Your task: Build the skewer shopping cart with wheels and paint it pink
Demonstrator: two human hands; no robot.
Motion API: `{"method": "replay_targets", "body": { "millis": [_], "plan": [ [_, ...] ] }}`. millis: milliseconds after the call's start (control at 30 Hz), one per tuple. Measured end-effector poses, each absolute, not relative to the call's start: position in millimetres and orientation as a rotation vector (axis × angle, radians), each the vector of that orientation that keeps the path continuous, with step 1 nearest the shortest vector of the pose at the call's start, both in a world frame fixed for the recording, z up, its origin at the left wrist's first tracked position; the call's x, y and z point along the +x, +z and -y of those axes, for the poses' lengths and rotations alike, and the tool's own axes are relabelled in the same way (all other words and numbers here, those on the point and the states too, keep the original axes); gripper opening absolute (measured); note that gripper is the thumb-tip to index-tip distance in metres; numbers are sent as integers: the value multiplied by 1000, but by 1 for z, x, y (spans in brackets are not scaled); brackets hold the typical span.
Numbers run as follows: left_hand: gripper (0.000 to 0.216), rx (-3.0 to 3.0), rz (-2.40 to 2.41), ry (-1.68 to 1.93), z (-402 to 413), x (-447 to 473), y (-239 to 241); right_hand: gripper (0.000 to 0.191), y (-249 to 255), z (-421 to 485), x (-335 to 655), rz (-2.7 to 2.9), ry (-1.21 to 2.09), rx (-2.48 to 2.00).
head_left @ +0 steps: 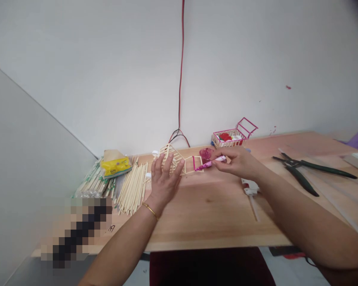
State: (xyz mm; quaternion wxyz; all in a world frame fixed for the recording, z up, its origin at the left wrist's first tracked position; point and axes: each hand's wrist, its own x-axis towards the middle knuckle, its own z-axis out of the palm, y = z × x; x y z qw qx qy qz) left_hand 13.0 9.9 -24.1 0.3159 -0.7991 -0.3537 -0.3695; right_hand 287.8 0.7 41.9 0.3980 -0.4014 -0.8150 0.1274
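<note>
Thumb and fingertips of our right hand [238, 162] pinch one slim pink-and-white tool [207, 164] narrowly; whether it is brush or pen, we cannot tell. Its long axis slants from the pinch down to the left, the pink tip pointing at the open end loop of one pale stick frame [185, 165]. That frame lies just left of the grip, its long axis running left to right, the loop pointing toward our right hand. One bar [193, 163] of the loop is magenta. Our left hand [166, 176], fingers spread wide and palm down, covers part of the frame; two white discs show on its left.

Just beyond the grip lies one magenta-smeared patch [206, 153]. Farther beyond, to the right, stands one pink-edged stick basket [229, 140], its loop tilted up rightward. Nearer us than the grip is one white glue gun [250, 186], partly hidden by our forearm; well to the right, one pair of pliers [304, 167]. Well left sit one yellow packet [115, 167] and many loose sticks [134, 188], too crowded to count.
</note>
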Motion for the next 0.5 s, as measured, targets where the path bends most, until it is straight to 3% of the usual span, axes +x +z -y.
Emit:
{"method": "replay_targets", "body": {
  "millis": [500],
  "plan": [
    [68, -2108, 925, -992, -9, 13, -22, 12, 45, 0, 287, 2034, 325, -1046]
  ]
}}
